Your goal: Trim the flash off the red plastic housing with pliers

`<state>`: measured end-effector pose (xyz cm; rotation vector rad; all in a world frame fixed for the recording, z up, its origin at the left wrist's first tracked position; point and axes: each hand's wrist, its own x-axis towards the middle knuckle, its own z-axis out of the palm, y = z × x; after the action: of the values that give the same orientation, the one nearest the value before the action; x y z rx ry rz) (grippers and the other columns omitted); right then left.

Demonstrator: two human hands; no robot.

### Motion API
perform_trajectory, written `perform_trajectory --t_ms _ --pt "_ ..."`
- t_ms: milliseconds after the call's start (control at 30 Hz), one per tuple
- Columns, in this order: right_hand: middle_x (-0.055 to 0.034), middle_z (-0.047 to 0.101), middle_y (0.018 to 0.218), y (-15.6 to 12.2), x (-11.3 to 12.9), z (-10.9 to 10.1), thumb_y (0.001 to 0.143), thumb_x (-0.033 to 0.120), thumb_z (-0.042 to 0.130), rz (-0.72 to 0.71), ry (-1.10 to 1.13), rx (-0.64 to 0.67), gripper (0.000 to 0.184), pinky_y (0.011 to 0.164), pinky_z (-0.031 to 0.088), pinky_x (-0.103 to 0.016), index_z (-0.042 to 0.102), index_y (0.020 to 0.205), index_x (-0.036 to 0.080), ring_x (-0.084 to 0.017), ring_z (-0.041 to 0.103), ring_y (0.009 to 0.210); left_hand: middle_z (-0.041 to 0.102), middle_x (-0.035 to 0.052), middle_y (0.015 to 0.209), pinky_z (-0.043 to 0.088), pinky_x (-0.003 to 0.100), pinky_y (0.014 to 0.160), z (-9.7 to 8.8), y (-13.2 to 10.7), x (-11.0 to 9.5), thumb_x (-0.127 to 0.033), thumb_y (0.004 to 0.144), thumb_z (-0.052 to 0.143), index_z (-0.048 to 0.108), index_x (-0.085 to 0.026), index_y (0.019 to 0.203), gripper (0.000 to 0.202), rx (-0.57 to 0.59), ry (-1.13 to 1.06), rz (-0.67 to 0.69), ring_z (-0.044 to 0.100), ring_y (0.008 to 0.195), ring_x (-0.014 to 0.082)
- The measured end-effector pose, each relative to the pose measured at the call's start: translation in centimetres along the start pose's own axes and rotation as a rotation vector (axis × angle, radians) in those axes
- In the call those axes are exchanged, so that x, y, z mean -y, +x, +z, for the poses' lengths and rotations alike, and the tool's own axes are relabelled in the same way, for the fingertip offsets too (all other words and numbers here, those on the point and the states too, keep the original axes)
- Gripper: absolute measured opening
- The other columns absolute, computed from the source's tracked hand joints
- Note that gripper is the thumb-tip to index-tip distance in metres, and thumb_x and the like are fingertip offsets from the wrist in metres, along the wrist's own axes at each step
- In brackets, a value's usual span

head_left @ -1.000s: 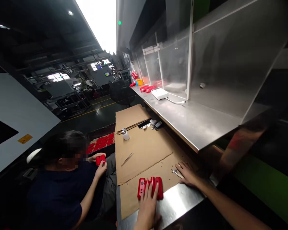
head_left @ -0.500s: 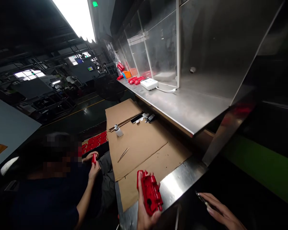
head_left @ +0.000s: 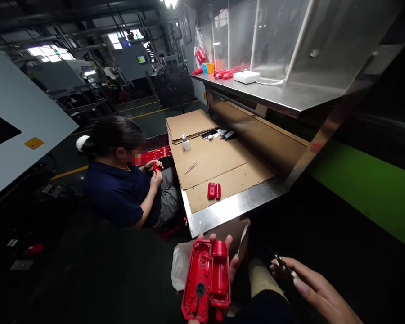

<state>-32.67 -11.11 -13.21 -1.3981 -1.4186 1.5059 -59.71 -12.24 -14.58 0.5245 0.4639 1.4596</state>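
My left hand (head_left: pixel 234 263) grips a red plastic housing (head_left: pixel 195 281) from behind, its fingers curled around the far and right edges. The housing's hollow inside faces me, showing a long compartment with a dark round spot and a cylindrical section alongside. In my right hand (head_left: pixel 315 288), at the lower right, a slim dark metal hand tool (head_left: pixel 281 262) is pinched between thumb and fingers; its exact kind is unclear. The tool stays apart from the housing. Beyond my left hand, another red housing (head_left: pixel 213 191) lies on the cardboard-covered bench (head_left: pixel 219 157).
Tweezers (head_left: pixel 191 168), a pump bottle (head_left: pixel 186 143) and a phone (head_left: pixel 209 134) lie or stand on the cardboard. A metal shelf (head_left: pixel 273 94) overhangs the bench, carrying a white box (head_left: pixel 246 76) and red parts. A seated co-worker (head_left: pixel 121 189) at left holds a red piece.
My view has shifted, so the bench appears higher and farther off. My left hand has turned the housing so its hollow side faces me. The red housing on the bench now shows.
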Motion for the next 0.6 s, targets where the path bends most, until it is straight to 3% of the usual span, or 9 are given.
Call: perform_trajectory --t_ms 100,267,333,500,600 --pt "-0.0116 0.07 0.128 -1.9 1.3 1.2 0.095 0.065 0.051 -0.095 -0.048 -0.027 0.056 0.104 0.055 -0.041 0.068 0.131 0.026 -0.032 0.066 0.121 0.03 -0.0028 0.167 0.024 0.06 0.124 2.4 -2.0 -1.2 -0.072 0.093 0.045 0.036 -0.046 0.155 0.068 -0.05 0.013 0.003 0.024 0.154 0.0386" --pt "-0.0093 0.07 0.124 -3.5 4.1 1.9 0.097 0.055 0.055 -0.4 -0.253 -0.012 0.043 0.087 0.063 -0.034 0.066 0.13 0.03 -0.028 0.071 0.106 0.032 0.0062 0.166 0.031 0.066 0.119 4.8 -3.2 -2.1 -0.073 0.095 0.036 -0.009 -0.045 0.159 0.082 -0.232 0.028 -0.117 0.029 0.152 0.0388" --pt "-0.0079 0.072 0.117 -3.8 5.3 1.9 0.097 0.054 0.057 -0.483 -0.31 -0.052 0.04 0.082 0.064 -0.031 0.065 0.129 0.031 -0.026 0.073 0.1 0.032 0.0076 0.166 0.032 0.066 0.119 5.2 -3.1 -2.3 -0.078 0.092 0.038 -0.017 -0.046 0.156 0.091 -0.261 0.074 -0.176 0.029 0.152 0.0387" --pt "-0.0044 0.074 0.099 -4.5 7.3 2.5 0.096 0.05 0.065 -0.688 -0.447 -0.143 0.033 0.072 0.064 -0.025 0.068 0.122 0.031 -0.021 0.074 0.084 0.035 0.0087 0.165 0.039 0.062 0.116 5.9 -2.8 -3.0 -0.081 0.092 0.025 -0.022 -0.043 0.156 0.087 -0.261 0.285 -0.206 0.041 0.146 0.0358" --pt "-0.0041 0.073 0.099 -4.8 7.9 2.9 0.096 0.05 0.065 -0.737 -0.51 -0.139 0.036 0.071 0.064 -0.023 0.065 0.126 0.03 -0.019 0.073 0.083 0.033 0.0162 0.164 0.038 0.066 0.116 6.0 -2.7 -3.4 -0.08 0.093 0.031 0.001 -0.032 0.163 0.09 -0.246 0.364 -0.201 0.044 0.144 0.0384"
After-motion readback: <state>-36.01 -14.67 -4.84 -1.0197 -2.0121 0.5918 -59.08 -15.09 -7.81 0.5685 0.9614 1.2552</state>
